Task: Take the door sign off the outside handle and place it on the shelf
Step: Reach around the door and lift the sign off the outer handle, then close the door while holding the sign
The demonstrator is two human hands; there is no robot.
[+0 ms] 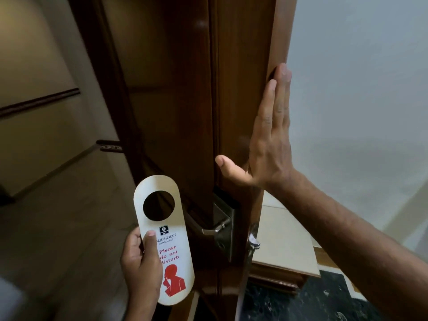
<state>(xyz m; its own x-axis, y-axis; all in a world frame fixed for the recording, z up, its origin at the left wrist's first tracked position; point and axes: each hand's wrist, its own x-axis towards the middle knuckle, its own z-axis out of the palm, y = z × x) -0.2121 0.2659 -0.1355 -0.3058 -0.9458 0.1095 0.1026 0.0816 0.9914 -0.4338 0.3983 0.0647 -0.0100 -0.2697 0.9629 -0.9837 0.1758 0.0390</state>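
The door sign (172,262) is a white oblong card with a round hole near its top, red "Please do not disturb" lettering and a red figure. My left hand (139,262) grips its left edge with the thumb across the front, holding it upright and free of the handle. The metal outside handle (209,229) sticks out of its plate just right of the sign, bare. My right hand (269,144) lies flat and open against the edge of the dark wooden door (173,89), fingers pointing up. No shelf is in view.
A pale corridor wall with a dark rail (39,100) runs along the left. To the right of the door is a light wall (359,89), below it a beige tiled step (284,246) with a wooden threshold and dark marbled floor (312,302).
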